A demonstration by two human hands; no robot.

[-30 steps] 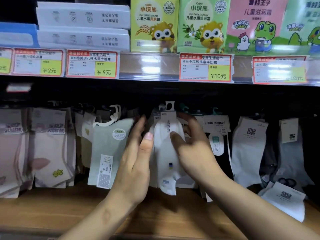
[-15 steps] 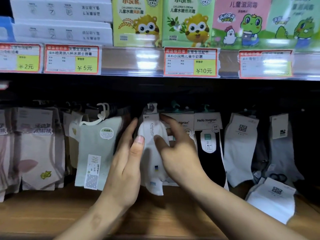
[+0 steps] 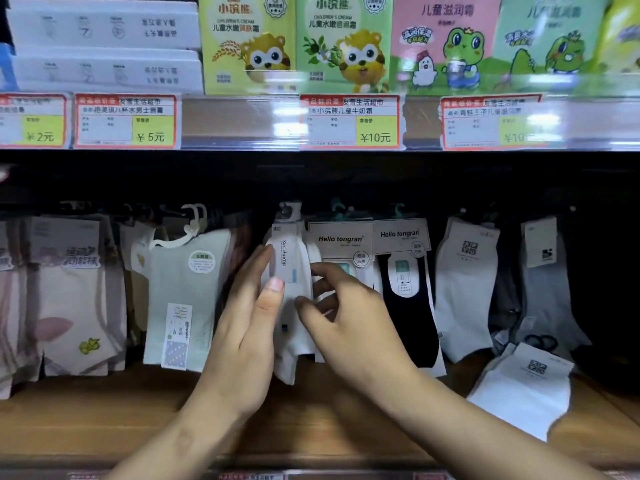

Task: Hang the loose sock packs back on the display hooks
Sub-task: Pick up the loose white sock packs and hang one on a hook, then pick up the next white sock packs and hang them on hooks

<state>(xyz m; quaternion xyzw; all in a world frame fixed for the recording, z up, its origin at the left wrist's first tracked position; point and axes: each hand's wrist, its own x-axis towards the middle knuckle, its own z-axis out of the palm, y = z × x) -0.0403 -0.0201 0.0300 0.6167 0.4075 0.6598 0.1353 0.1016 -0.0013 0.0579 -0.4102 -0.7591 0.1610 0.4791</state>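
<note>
A white sock pack (image 3: 289,268) hangs by its top tab from a display hook (image 3: 290,210) in the middle of the row. My left hand (image 3: 252,327) lies flat along the pack's left edge, thumb resting on its front. To the pack's right, my right hand (image 3: 349,323) has loosely curled, parted fingers and only its thumb tip touches the pack. Another white sock pack (image 3: 526,386) lies loose and tilted on the wooden shelf (image 3: 311,420) at the lower right.
Hanging packs fill the row: pink ones (image 3: 76,306), a mint green one (image 3: 183,306), two Hello tongran cards (image 3: 341,240), a black sock (image 3: 408,306), white (image 3: 464,289) and grey (image 3: 543,289) packs. A shelf edge with price tags (image 3: 349,123) runs close above.
My right hand has come down from the pack's top tab to its right side, with fingers spread apart. The pack now hangs on its own. My left hand stayed alongside it.
</note>
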